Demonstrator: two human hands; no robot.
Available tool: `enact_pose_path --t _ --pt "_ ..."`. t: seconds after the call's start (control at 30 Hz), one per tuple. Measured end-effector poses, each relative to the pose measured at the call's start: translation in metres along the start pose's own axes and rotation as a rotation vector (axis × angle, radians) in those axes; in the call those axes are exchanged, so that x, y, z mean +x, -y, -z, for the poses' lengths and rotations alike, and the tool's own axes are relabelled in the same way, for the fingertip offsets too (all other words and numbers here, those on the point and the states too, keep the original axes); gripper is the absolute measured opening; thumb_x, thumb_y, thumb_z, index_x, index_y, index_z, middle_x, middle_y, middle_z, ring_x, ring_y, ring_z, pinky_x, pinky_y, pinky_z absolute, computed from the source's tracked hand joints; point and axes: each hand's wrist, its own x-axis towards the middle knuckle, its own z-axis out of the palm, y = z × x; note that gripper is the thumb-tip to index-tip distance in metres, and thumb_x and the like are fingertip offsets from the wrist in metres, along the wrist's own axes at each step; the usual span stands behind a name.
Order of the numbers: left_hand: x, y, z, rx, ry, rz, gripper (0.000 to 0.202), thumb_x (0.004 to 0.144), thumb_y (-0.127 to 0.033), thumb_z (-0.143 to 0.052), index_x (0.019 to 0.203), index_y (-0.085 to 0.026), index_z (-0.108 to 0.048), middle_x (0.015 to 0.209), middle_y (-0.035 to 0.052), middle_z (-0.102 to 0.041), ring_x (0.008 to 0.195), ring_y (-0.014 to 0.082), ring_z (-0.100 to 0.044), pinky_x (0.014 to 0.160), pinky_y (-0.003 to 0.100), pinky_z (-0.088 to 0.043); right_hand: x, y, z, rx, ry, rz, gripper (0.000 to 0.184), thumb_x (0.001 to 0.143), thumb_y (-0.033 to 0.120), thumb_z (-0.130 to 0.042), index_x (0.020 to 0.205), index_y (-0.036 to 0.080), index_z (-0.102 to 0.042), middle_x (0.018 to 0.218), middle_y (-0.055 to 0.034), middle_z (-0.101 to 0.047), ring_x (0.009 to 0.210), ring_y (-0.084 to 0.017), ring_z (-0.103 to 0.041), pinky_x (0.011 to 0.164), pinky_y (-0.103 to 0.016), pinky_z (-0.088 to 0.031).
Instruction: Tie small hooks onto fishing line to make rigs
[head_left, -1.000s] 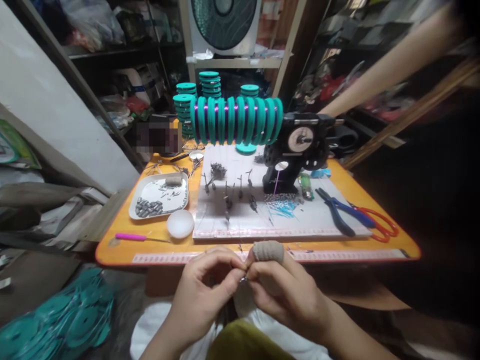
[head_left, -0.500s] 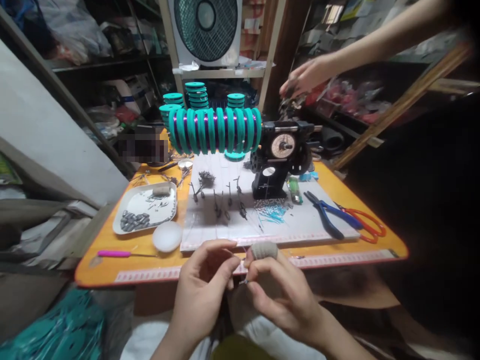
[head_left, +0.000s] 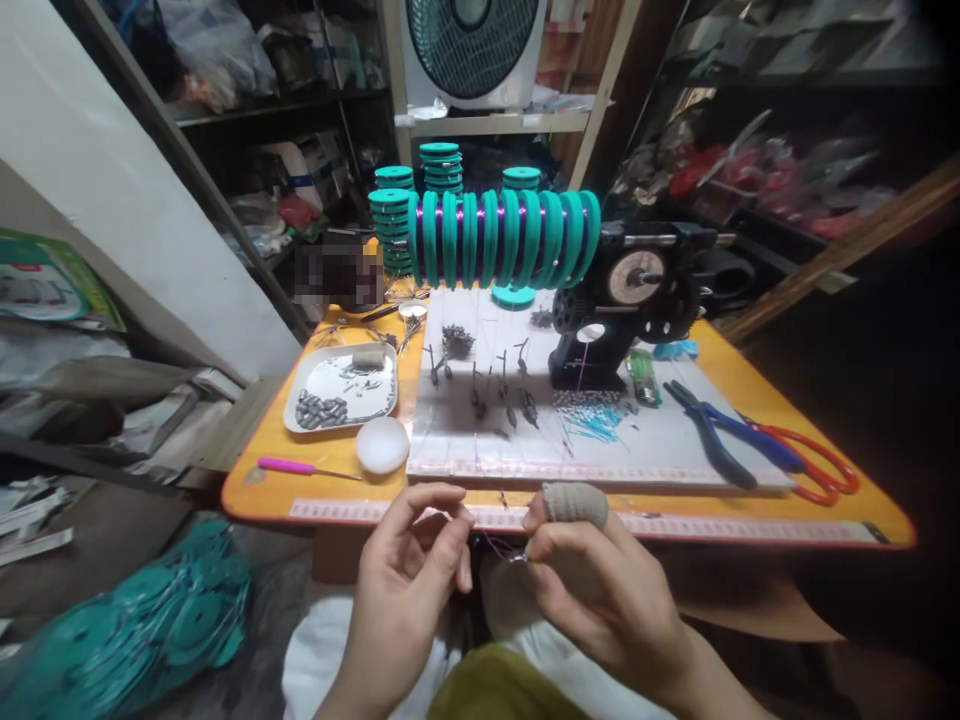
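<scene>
Just in front of the table's near edge, my left hand has its thumb and forefinger closed at the end of a loop of thin purple fishing line. My right hand pinches the other end, where a small shiny metal piece sticks out of the fingertips. A grey cloth finger cover wraps one finger of that hand. The exact kind of the metal piece is too small to tell. Green spools wound with purple line sit in a row on a black winding machine beyond my hands.
On the orange table stand a white tray of grey sinkers, a white round lid, a pink-handled needle tool, blue pliers and orange-handled scissors. Several rigged lines lie on the white board. Bagged green spools lie lower left.
My hands have drawn a little apart, with purple line now showing between them. Another person's arm over the winding machine has left the view. The camera has turned slightly left.
</scene>
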Motion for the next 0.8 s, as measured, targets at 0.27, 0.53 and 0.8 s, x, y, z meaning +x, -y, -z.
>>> enact_pose_path --t 0.27,0.53,0.8 --pt "-0.002 0.008 0.003 0.323 0.010 -0.337 0.021 0.088 -0.013 -0.066 0.101 -0.028 -0.074 0.091 0.0013 -0.065 0.067 0.0090 -0.062 0.058 0.017 -0.051 0.003 0.002 0.002 -0.027 0.000 0.031 0.013 0.088 0.011 -0.057 0.096 0.021 -0.058 0.093 -0.0053 -0.067 0.084 -0.015 -0.068 0.077 -0.021 -0.058" --pt "0.005 -0.004 0.005 0.456 -0.011 -0.505 0.019 0.088 -0.005 -0.061 0.093 -0.022 -0.067 0.085 0.0014 -0.066 0.078 0.0127 -0.065 0.071 0.021 -0.053 0.010 0.007 0.003 -0.008 0.063 0.050 0.013 0.089 0.011 -0.057 0.097 0.021 -0.057 0.092 -0.0056 -0.065 0.085 -0.016 -0.068 0.074 -0.023 -0.058" --pt "-0.006 -0.008 0.020 0.570 -0.054 -0.613 0.026 0.086 0.000 -0.058 0.097 -0.023 -0.064 0.084 -0.0001 -0.066 0.078 0.0122 -0.066 0.072 0.021 -0.053 0.026 0.034 -0.026 -0.042 0.077 0.128 0.018 0.086 0.005 -0.051 0.094 0.021 -0.053 0.075 -0.0022 -0.066 0.066 -0.016 -0.066 0.061 -0.025 -0.056"
